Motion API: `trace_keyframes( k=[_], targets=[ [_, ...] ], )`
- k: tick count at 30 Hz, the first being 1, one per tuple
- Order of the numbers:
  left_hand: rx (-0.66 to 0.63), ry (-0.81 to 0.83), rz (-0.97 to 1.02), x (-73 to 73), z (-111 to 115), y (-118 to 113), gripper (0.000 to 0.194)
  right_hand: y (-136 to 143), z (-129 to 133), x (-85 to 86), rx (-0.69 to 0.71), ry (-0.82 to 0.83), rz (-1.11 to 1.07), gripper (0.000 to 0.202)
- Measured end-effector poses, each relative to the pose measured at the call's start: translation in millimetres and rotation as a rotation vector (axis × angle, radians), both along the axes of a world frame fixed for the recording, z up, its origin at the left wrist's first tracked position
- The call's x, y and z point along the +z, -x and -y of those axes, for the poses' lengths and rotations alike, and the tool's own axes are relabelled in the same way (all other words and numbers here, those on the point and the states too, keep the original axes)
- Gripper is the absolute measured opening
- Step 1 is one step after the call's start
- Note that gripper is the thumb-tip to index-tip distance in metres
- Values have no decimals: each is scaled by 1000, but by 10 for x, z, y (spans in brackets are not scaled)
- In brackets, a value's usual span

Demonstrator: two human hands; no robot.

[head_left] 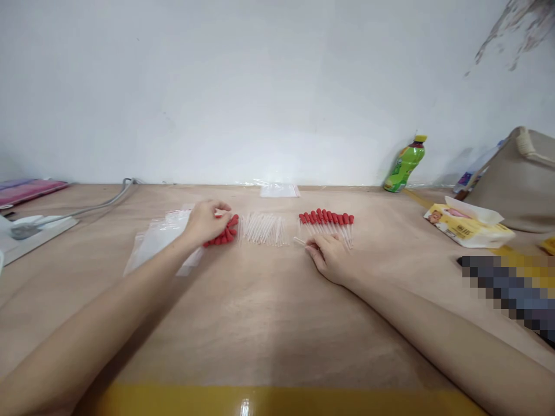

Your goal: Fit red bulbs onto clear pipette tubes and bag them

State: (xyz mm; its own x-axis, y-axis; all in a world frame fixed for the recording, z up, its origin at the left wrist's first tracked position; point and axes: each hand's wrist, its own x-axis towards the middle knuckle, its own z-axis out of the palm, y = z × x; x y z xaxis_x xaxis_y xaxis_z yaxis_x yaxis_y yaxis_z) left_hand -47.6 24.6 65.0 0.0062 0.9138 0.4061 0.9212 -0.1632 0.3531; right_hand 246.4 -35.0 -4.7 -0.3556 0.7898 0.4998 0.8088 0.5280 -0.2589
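My left hand is over a small pile of red rubber dropper bulbs. Its thumb and forefinger are curved and apart, and I see nothing between them. To the right of the pile lie many clear glass tubes side by side. My right hand rests on the table, its fingers closed on one clear tube whose end points left. Just behind that hand lies a row of droppers, clear tubes with red bulbs fitted, partly hidden by the fingers.
Clear zip bags lie left of my left hand, and another bag is by the wall. A green bottle, a yellow tissue pack and a beige bag stand right. A power strip is far left.
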Motion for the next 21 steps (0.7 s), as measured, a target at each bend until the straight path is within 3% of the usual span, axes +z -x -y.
trace_keyframes(
  k=[4,7,9,16,21],
  targets=[
    [193,254,-97,218,-436,279,23,3,-7,-5,14,11,-12,12],
    [284,421,-133,244,-689,360,20,-5,-17,-21,22,-3,-17,11],
    [277,535,-89,216,-795,372,22,-9,-20,-27,23,-9,-15,12],
    [261,604,-82,105,-866,350,27,-9,-4,-13,30,-5,3,13],
    [262,586,-111,127,-838,296,23,-2,-5,-4,32,-5,-4,12]
  ],
)
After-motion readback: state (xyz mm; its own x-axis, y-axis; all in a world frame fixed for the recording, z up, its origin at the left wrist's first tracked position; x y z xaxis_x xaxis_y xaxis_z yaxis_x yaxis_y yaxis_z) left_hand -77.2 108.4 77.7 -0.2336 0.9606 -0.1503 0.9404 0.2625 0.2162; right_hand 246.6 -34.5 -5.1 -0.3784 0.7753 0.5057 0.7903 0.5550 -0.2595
